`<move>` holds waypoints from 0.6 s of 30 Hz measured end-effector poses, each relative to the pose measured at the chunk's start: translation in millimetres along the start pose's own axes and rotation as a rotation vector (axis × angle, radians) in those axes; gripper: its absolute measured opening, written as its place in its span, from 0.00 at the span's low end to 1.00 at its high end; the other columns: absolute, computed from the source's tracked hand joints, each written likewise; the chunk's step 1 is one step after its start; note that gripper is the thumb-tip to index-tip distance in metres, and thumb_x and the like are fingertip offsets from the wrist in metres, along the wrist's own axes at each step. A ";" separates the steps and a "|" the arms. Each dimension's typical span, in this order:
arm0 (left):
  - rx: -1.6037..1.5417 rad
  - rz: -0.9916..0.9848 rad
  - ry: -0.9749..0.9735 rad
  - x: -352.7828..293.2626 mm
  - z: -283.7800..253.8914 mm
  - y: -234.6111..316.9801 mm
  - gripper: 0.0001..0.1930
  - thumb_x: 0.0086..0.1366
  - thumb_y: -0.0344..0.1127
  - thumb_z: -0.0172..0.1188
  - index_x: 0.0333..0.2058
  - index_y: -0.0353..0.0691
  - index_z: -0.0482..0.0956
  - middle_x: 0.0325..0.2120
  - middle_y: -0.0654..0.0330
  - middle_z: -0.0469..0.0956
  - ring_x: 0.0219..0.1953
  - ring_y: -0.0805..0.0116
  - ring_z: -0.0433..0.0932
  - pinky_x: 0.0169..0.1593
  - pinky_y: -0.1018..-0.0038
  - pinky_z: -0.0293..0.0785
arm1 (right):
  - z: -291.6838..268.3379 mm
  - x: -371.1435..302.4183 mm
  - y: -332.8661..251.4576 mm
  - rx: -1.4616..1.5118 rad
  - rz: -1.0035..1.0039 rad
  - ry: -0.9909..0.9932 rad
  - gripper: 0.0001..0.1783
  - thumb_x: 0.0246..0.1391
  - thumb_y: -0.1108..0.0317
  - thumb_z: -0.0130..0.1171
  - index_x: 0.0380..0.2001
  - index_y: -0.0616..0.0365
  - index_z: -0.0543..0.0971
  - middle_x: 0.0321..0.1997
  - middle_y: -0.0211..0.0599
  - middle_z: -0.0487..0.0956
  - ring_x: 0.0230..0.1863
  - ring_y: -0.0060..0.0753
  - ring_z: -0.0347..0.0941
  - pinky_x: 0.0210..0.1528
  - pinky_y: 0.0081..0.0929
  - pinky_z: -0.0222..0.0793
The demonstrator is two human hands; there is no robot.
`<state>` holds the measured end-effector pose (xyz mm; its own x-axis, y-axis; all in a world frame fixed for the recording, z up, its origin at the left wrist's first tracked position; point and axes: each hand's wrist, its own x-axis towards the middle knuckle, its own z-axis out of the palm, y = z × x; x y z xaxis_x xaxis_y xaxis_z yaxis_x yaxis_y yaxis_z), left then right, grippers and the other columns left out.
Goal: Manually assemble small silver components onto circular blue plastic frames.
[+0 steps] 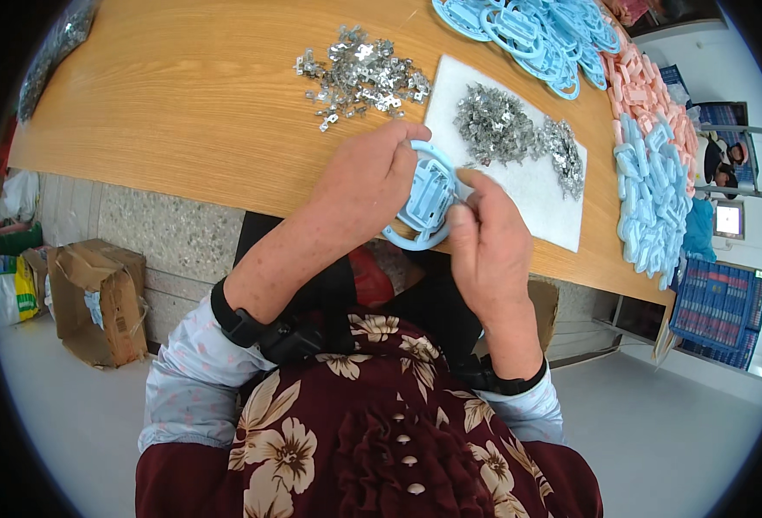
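Note:
A light blue plastic part (430, 192) with a rounded outer ring and a slotted middle is held just over the table's near edge. My left hand (372, 177) is closed around its left side, fingers on the ring. My right hand (489, 233) is at its right side, thumb and forefinger pinched together against it. Something small and dark shows between those fingertips, too small to name. Beyond my hands, a pile of small metal clips (364, 73) lies on the wood. Finer metal pieces (497, 121) are heaped on a white foam sheet (519, 194).
Blue ring-shaped parts (528, 34) are piled at the far right. Pink pieces (648, 86) and smaller blue pieces (653, 198) line the table's right side. A clear bag (53, 56) lies at the far left of the wooden table (182, 104). A cardboard box (96, 302) stands on the floor.

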<state>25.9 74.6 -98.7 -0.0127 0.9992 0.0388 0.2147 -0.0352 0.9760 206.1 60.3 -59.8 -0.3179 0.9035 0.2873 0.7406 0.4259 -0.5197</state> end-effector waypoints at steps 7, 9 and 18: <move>-0.008 -0.047 -0.008 -0.1 -0.4 2.1 0.18 0.73 0.35 0.42 0.52 0.33 0.77 0.27 0.60 0.78 0.26 0.75 0.73 0.32 0.74 0.71 | -8.8 8.0 9.8 -0.116 -0.070 -0.045 0.09 0.59 0.70 0.58 0.43 0.52 0.80 0.34 0.42 0.78 0.35 0.52 0.77 0.36 0.43 0.73; 0.001 -0.043 -0.016 -0.2 -1.3 3.9 0.18 0.73 0.34 0.42 0.52 0.33 0.77 0.28 0.60 0.78 0.27 0.75 0.73 0.33 0.74 0.71 | -11.6 10.4 6.8 -0.153 -0.075 -0.076 0.09 0.58 0.70 0.59 0.42 0.50 0.80 0.33 0.41 0.78 0.34 0.50 0.78 0.35 0.42 0.74; -0.009 -0.028 -0.011 0.4 0.4 0.1 0.18 0.73 0.34 0.42 0.51 0.32 0.76 0.28 0.59 0.78 0.28 0.75 0.73 0.34 0.75 0.72 | -23.0 18.0 -0.1 -0.363 -0.189 -0.136 0.11 0.57 0.71 0.61 0.43 0.47 0.82 0.26 0.36 0.77 0.27 0.45 0.76 0.28 0.36 0.71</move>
<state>26.4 75.0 -98.8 -0.0074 0.9999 0.0092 0.2059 -0.0075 0.9786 213.9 75.4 -36.0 -0.5249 0.8198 0.2289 0.8146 0.5618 -0.1441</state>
